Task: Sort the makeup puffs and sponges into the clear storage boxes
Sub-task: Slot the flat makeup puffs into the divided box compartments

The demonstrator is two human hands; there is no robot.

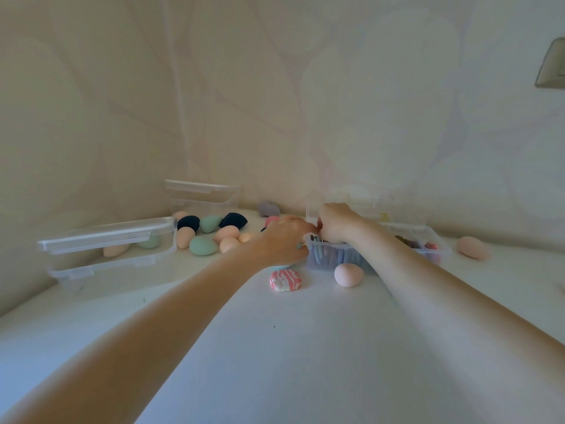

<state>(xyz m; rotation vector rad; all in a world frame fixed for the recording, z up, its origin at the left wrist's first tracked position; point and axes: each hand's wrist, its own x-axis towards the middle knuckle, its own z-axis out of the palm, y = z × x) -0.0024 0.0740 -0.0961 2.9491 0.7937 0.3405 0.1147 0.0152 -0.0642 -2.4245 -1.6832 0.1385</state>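
Now we reach both hands, left hand (282,241) and right hand (334,223), into the clear box (336,258) at one o'clock; grips unclear.

Pale patterned wall (275,87) meets a white table (290,347); soft, dim light.

The light is soft, dim and even, with a cool bluish cast over the white table (275,362) and a warmer beige tone on the wall (275,87). Shadows are faint; only weak ones sit beneath the forearms and the clear boxes (110,249). No strong glare shows, just pale highlights along the box rims. The whole picture is slightly soft, and both hands (305,237) look smeared by motion blur. The wide lens bends the table edges and stretches the forearms toward the lower corners. The object at the right edge is blurred.
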